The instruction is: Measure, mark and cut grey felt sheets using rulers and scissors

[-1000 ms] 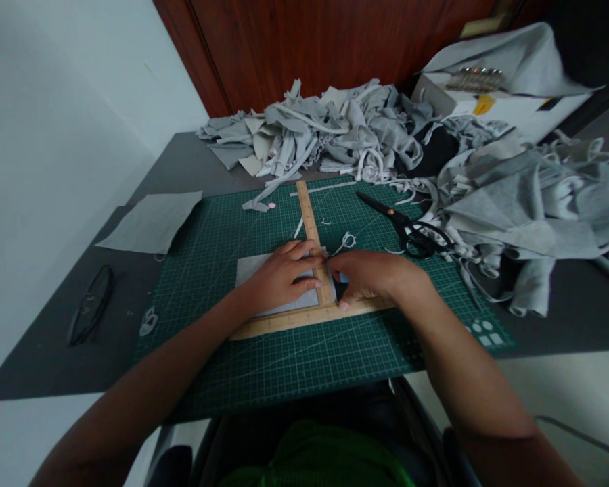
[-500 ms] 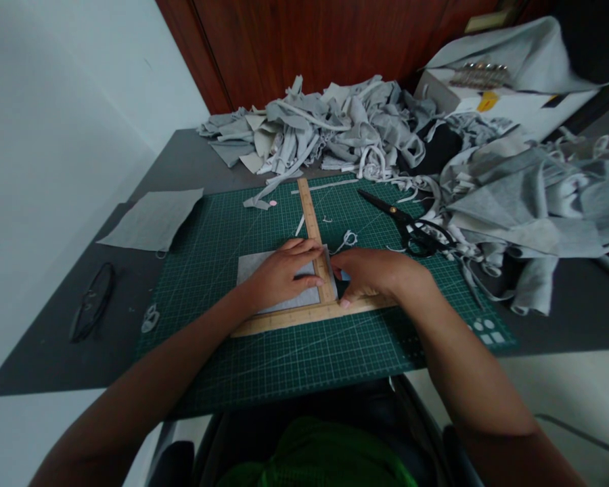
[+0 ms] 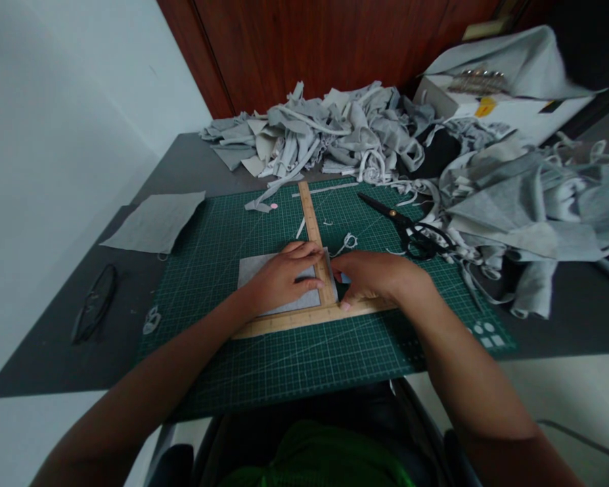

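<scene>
The left grip [image 3: 283, 277], half-open, presses cloth [image 3: 251, 268] and ruler [image 3: 311, 221]; right of the ruler, the right grip [image 3: 374, 276] curls, thumb touching it, its hold unclear.

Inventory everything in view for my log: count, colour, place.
Table: one, dark grey, mid-view
Cutting mat: one, green, on the table
Wooden ruler bars: two, tan, meeting on the mat
Cloth piece: one, grey, partly under one bar
Scissors: one, black, right on the mat
Loose sheet: one, grey, mat's left edge
Looped object, unclear: one, black, table's left
Scraps: uncounted, mostly grey, heaped back and right
Dot: one, pink, far mat
Box: one, white, back right, grey cloth draped over
Wood panel: one, red-brown, at back
Wall: one, white, left
Garment: one, green, bottom
Left hand: one, bare, on cloth piece and bar
Right hand: one, bare, thumb on near bar
</scene>
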Demonstrator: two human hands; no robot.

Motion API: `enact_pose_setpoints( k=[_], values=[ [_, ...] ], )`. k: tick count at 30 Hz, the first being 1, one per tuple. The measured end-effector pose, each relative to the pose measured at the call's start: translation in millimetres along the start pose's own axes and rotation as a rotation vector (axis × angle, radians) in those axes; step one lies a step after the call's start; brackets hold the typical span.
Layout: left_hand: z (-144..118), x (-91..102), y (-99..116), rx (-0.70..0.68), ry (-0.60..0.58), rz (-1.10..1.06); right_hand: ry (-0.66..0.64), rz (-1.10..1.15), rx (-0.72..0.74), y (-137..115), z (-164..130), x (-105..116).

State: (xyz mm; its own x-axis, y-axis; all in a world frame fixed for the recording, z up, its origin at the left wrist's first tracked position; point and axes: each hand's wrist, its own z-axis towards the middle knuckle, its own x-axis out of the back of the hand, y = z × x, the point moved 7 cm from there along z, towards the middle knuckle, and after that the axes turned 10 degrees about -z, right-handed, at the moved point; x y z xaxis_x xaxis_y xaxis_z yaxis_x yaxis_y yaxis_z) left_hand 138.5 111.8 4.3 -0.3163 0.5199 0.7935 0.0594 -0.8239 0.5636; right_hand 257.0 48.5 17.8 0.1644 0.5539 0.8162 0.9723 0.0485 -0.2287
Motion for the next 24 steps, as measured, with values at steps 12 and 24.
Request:
enact_pose_setpoints(
  k=[12, 24],
  values=[
    [-0.3, 0.2, 0.8, -0.006, -0.001, -0.009, 0.016, 0.011, 0.037, 0.8, 2.1, -1.7],
    [-0.2, -0.3, 0.6, -0.009, -0.009, -0.003, 0.018, 0.009, 0.017, 2.3, 2.2, -2.7]
  ],
)
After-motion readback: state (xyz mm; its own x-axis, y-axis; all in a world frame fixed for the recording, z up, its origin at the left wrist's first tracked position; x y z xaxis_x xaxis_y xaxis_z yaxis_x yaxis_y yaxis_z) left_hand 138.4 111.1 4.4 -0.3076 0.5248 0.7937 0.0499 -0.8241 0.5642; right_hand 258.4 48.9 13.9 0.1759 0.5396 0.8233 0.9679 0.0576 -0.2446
